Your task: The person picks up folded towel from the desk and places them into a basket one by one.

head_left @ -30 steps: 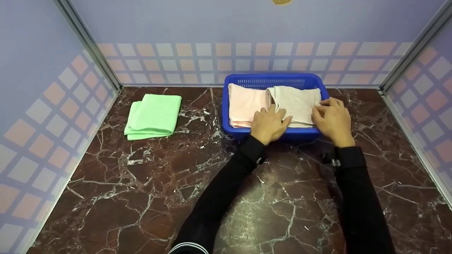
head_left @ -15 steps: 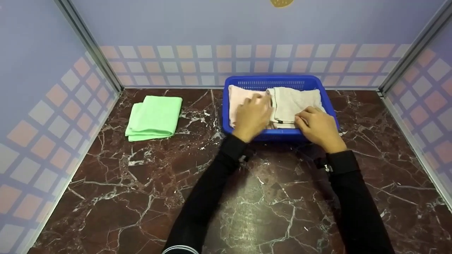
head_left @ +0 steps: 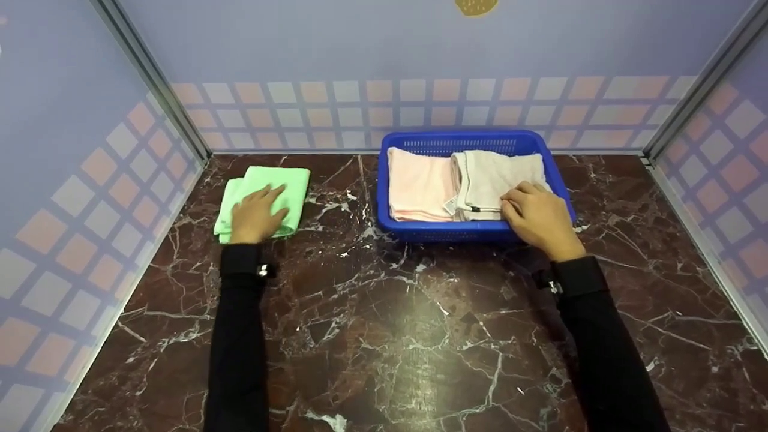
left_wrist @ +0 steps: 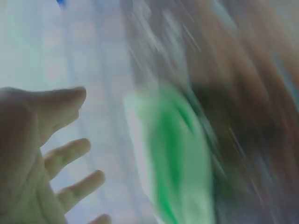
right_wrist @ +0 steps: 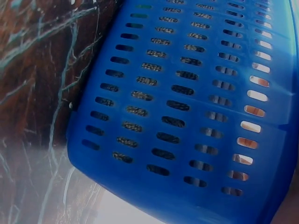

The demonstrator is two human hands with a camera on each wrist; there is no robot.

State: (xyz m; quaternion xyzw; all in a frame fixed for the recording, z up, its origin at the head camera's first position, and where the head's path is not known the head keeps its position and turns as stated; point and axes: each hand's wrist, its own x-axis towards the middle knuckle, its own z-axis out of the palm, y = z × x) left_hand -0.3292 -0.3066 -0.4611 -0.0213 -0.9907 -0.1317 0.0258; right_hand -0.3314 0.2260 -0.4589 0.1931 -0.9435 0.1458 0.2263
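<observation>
A green folded towel (head_left: 291, 186) lies on the left of the marbled tabletop. Just over it is my left hand (head_left: 257, 217), fingers spread. The left wrist view shows a gap between this hand (left_wrist: 32, 154) and the motion-blurred green towel (left_wrist: 173, 154). A blue plastic basket (head_left: 420, 231) holds a folded pink towel (head_left: 420, 180) on its left and a folded beige towel (head_left: 492, 168) on its right. At the basket's front right, my right hand (head_left: 540, 219) rests loosely bent over the beige towel's front part. The right wrist view shows only the slotted basket wall (right_wrist: 187, 135).
The brown marbled tabletop (head_left: 384, 324) stretches between the towel and the basket and toward the front. A tiled-pattern back wall (head_left: 336, 114) stands close behind the basket, with side walls at left and right.
My left hand has left the basket and moved left to above the green towel. My right hand shifted from the basket's right edge toward its front, then stayed there.
</observation>
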